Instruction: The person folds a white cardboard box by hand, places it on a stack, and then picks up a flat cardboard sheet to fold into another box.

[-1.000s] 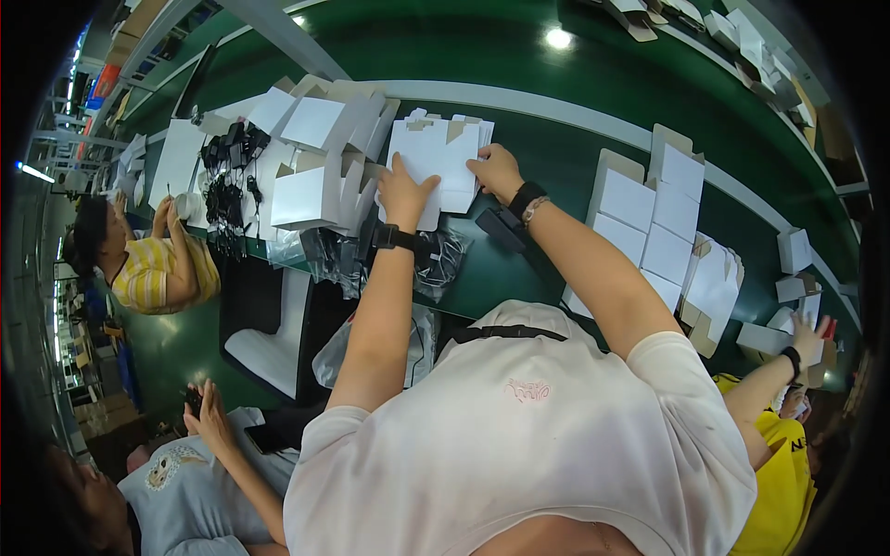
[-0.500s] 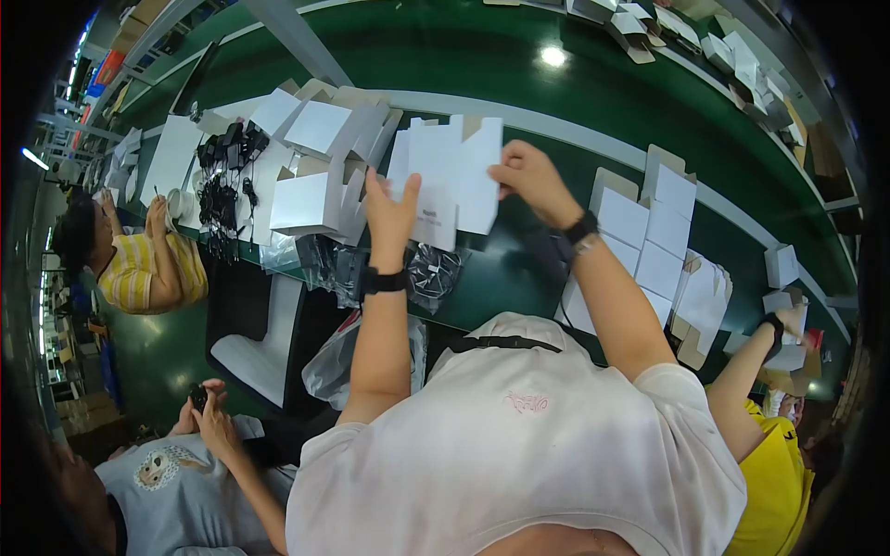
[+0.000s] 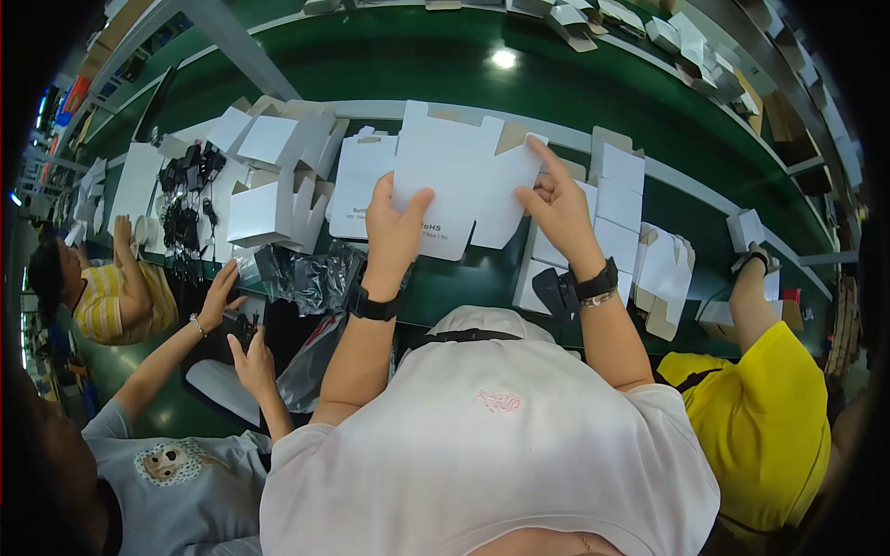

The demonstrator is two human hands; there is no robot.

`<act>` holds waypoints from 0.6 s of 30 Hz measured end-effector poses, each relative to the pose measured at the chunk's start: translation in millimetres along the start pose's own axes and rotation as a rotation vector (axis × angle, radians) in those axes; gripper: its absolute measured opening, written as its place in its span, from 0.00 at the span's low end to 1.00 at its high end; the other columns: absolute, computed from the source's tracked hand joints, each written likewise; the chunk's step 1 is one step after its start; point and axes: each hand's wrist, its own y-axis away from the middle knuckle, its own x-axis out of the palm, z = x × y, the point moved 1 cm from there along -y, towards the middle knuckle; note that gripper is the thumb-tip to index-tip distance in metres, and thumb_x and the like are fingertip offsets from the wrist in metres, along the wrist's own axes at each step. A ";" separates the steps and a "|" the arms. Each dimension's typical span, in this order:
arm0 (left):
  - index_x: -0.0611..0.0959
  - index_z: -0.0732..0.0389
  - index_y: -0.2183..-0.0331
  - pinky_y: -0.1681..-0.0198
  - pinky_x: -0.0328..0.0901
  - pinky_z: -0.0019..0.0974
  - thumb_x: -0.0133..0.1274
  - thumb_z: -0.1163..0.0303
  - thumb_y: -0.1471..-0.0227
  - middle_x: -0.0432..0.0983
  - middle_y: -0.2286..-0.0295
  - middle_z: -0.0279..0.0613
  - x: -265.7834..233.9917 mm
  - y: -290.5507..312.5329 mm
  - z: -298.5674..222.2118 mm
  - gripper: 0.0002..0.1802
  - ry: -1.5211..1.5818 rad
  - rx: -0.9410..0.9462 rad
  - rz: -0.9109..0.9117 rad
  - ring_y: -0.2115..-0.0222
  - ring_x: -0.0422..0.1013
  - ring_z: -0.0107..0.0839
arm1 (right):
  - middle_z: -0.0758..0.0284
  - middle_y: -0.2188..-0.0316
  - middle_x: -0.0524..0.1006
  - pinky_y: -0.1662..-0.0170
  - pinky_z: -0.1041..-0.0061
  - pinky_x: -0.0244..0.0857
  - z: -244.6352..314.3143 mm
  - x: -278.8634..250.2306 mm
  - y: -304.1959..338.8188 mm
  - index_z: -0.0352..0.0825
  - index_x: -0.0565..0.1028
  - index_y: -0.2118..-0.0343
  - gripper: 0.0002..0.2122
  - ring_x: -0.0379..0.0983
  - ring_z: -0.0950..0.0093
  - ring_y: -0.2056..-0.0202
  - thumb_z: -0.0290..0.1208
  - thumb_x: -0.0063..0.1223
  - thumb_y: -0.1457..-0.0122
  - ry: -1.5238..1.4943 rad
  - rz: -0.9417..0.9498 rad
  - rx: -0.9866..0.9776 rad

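A white cardboard box blank (image 3: 440, 176) is held up over the green bench (image 3: 464, 287), with its notched flaps at the top and small dark print low on its face. My left hand (image 3: 395, 227) grips its left side, thumb across the front. On the other side my right hand (image 3: 562, 206) pinches the right-hand panel (image 3: 508, 199) between thumb and fingers, index finger stretched along its top corner. That panel stands at an angle to the main face. Partly behind my left hand, another flat white blank (image 3: 357, 181) lies on the bench.
White boxes (image 3: 260, 213) stand open at left, beside black cabled adapters (image 3: 190, 176). Stacked white boxes (image 3: 616, 195) are at right. Clear plastic bags (image 3: 311, 278) hang over the near edge. One co-worker's hand (image 3: 218, 296) reaches in from the left; another person in yellow (image 3: 760, 417) works at right.
The blank has swung to face me more squarely, its right panel angled out. My right hand has moved down its right side. The left co-worker's arm has lifted toward the bench.
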 end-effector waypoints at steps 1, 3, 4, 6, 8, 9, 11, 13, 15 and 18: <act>0.64 0.71 0.52 0.56 0.61 0.37 0.61 0.65 0.61 0.67 0.60 0.54 -0.3 1.3 -2.1 0.37 -0.127 0.159 -0.010 0.59 0.65 0.40 | 0.71 0.82 0.70 0.74 0.86 0.61 2.3 -4.2 1.2 0.40 0.47 0.39 0.35 0.64 0.86 0.79 0.18 0.47 0.50 0.059 0.007 0.023; 0.61 0.70 0.49 0.53 0.59 0.40 0.63 0.61 0.64 0.64 0.56 0.58 4.6 6.7 -7.1 0.44 -0.254 0.318 -0.020 0.55 0.63 0.45 | 0.72 0.83 0.69 0.75 0.86 0.60 13.6 -4.7 5.9 0.39 0.47 0.39 0.35 0.63 0.86 0.80 0.18 0.48 0.50 -0.045 -0.053 0.026; 0.55 0.69 0.47 0.50 0.55 0.43 0.65 0.56 0.70 0.59 0.54 0.61 11.6 12.5 -12.2 0.54 -0.362 0.404 0.009 0.52 0.58 0.49 | 0.73 0.83 0.68 0.75 0.87 0.60 17.7 -2.6 8.1 0.39 0.47 0.39 0.35 0.62 0.86 0.81 0.18 0.48 0.50 -0.149 -0.108 0.028; 0.49 0.68 0.44 0.47 0.51 0.46 0.68 0.50 0.76 0.54 0.51 0.64 19.4 17.4 -15.2 0.65 -0.471 0.492 0.037 0.49 0.53 0.54 | 0.73 0.84 0.69 0.75 0.87 0.60 22.8 2.0 15.8 0.38 0.47 0.40 0.35 0.63 0.86 0.81 0.18 0.49 0.51 -0.140 -0.139 -0.010; 0.38 0.67 0.43 0.45 0.48 0.48 0.70 0.44 0.88 0.47 0.48 0.65 26.8 17.9 -11.0 0.79 -0.427 0.367 0.208 0.48 0.49 0.58 | 0.70 0.80 0.72 0.74 0.87 0.60 31.8 3.8 27.4 0.37 0.46 0.39 0.38 0.66 0.85 0.79 0.19 0.52 0.52 -0.192 -0.147 -0.034; 0.38 0.69 0.43 0.43 0.45 0.46 0.71 0.47 0.90 0.46 0.47 0.63 31.5 15.4 -5.6 0.81 -0.418 0.342 0.280 0.46 0.46 0.56 | 0.69 0.77 0.73 0.74 0.87 0.60 30.4 4.4 29.1 0.38 0.44 0.39 0.39 0.66 0.85 0.78 0.19 0.53 0.53 -0.301 -0.049 -0.029; 0.38 0.68 0.43 0.43 0.45 0.44 0.72 0.48 0.90 0.46 0.46 0.62 35.5 20.8 1.3 0.80 -0.312 0.289 0.340 0.45 0.46 0.54 | 0.68 0.73 0.73 0.73 0.88 0.61 32.5 -0.3 32.3 0.39 0.43 0.39 0.40 0.67 0.85 0.77 0.20 0.55 0.53 -0.461 0.175 -0.001; 0.39 0.67 0.43 0.43 0.47 0.41 0.73 0.54 0.89 0.45 0.45 0.56 38.1 24.6 -2.7 0.79 -0.144 0.182 0.426 0.45 0.48 0.45 | 0.67 0.71 0.73 0.74 0.85 0.63 38.0 -13.8 30.9 0.40 0.43 0.39 0.40 0.68 0.84 0.76 0.27 0.56 0.52 -0.621 0.367 -0.002; 0.42 0.64 0.42 0.45 0.53 0.42 0.72 0.57 0.84 0.49 0.47 0.50 40.0 29.4 -1.3 0.73 0.048 0.122 0.573 0.47 0.53 0.40 | 0.67 0.73 0.73 0.76 0.82 0.65 28.8 -21.7 24.3 0.43 0.44 0.39 0.36 0.69 0.82 0.78 0.34 0.51 0.48 -0.649 0.502 -0.021; 0.43 0.57 0.41 0.54 0.62 0.37 0.71 0.59 0.78 0.59 0.52 0.44 40.9 33.5 -26.3 0.69 0.171 -0.007 0.656 0.52 0.60 0.37 | 0.66 0.75 0.76 0.74 0.82 0.67 35.6 -31.1 21.1 0.44 0.48 0.40 0.32 0.72 0.79 0.80 0.29 0.49 0.47 -0.485 0.458 -0.069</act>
